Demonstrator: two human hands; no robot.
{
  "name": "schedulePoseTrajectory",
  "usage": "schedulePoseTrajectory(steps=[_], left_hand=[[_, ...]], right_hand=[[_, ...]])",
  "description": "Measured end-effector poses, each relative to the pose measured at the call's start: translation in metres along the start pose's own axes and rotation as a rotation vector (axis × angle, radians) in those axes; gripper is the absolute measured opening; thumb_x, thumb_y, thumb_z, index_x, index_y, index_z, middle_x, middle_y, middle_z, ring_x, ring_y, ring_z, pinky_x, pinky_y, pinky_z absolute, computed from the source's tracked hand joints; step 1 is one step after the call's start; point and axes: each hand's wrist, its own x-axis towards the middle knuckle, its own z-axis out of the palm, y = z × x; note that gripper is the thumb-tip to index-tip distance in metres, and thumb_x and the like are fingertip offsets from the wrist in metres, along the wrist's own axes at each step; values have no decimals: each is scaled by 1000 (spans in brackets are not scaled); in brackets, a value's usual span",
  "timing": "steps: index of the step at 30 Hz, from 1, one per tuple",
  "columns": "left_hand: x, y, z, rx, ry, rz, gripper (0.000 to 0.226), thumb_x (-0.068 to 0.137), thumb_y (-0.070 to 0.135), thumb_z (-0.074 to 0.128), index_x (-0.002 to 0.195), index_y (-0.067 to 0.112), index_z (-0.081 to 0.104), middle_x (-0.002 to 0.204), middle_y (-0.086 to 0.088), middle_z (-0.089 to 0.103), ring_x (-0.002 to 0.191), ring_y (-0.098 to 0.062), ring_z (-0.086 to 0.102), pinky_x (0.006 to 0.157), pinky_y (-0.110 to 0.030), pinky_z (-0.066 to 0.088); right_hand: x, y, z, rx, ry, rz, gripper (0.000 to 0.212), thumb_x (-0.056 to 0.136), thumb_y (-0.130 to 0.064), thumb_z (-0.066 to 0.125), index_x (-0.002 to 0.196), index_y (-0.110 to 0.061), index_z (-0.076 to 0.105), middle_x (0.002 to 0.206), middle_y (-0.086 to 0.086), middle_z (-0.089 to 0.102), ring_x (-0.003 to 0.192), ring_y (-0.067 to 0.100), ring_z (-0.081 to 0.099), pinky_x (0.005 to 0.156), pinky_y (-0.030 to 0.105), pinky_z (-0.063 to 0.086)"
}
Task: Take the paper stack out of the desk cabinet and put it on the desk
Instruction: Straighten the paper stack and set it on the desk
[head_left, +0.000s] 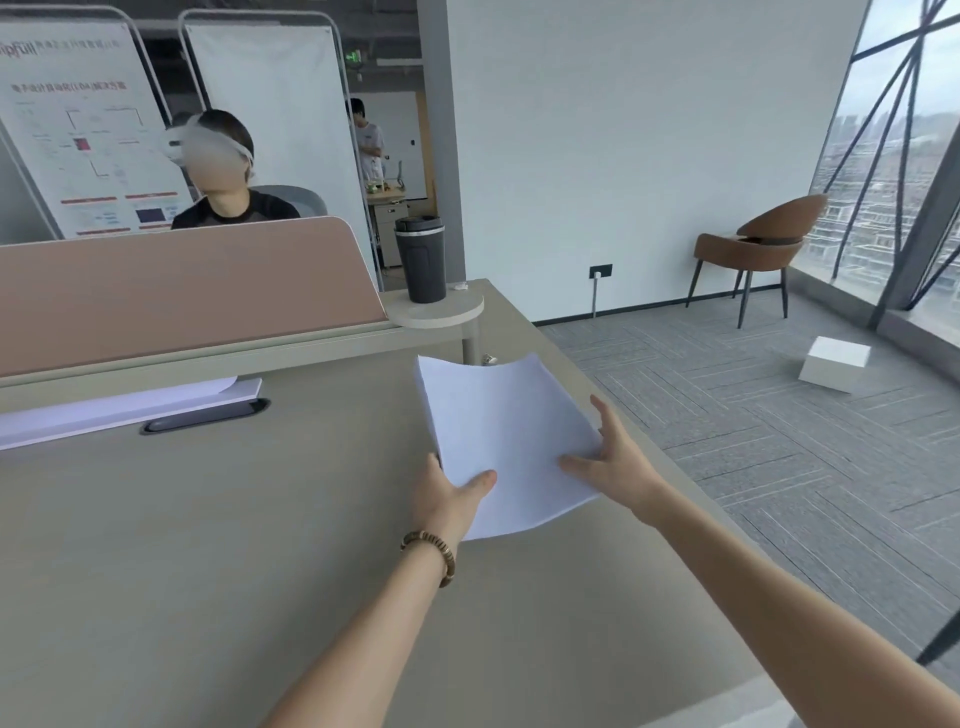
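Note:
A white paper stack (506, 436) is held just above the beige desk (208, 545), near its right edge, with its sides curled upward. My left hand (449, 496) grips the stack's near left corner, thumb on top. My right hand (615, 457) holds the near right edge, thumb on top and fingers spread along the side. The desk cabinet is not in view.
A dark tumbler (421, 258) stands on a round shelf at the desk's far right. White sheets (119, 408) and a dark cable slot (205, 415) lie by the pink divider (182, 296). A person sits behind it. A brown chair (758, 249) and a white box (835, 362) are on the carpet.

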Motion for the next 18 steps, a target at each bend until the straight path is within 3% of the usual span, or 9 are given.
schedulePoseTrajectory(steps=[5, 9, 14, 16, 18], left_hand=[[27, -2, 16, 94, 8, -22, 42, 75, 23, 82, 104, 11, 54, 95, 7, 62, 85, -17, 61, 74, -28, 45], [41, -1, 25, 153, -3, -37, 39, 75, 24, 81, 98, 11, 52, 86, 8, 58, 78, -16, 58, 68, -28, 43], [58, 3, 30, 263, -14, -38, 26, 76, 24, 65, 84, 12, 44, 81, 0, 58, 63, -14, 53, 52, -27, 39], [66, 4, 30, 328, -80, -30, 29, 72, 31, 61, 85, 13, 43, 84, 0, 57, 71, -20, 56, 61, -32, 46], [74, 3, 28, 459, -114, 20, 31, 68, 36, 59, 84, 16, 42, 97, -1, 55, 93, -26, 55, 82, -39, 49]], right_hand=[[26, 7, 0, -112, 20, 17, 97, 78, -20, 79, 154, -32, 19, 127, 5, 59, 117, 31, 60, 90, 41, 54], [41, 12, 0, -198, 30, 38, 96, 80, -22, 78, 156, -25, 19, 134, 8, 57, 124, 31, 56, 102, 38, 47], [56, 12, -1, -346, 48, 45, 79, 83, -24, 76, 150, -14, 36, 142, 10, 55, 129, 29, 53, 100, 32, 41], [63, 12, -3, -386, 68, 30, 72, 83, -25, 76, 146, -15, 42, 138, 10, 59, 128, 30, 54, 106, 37, 41], [71, 12, -4, -435, 71, 29, 76, 81, -33, 75, 147, -18, 41, 139, 8, 59, 131, 31, 50, 111, 43, 36]])
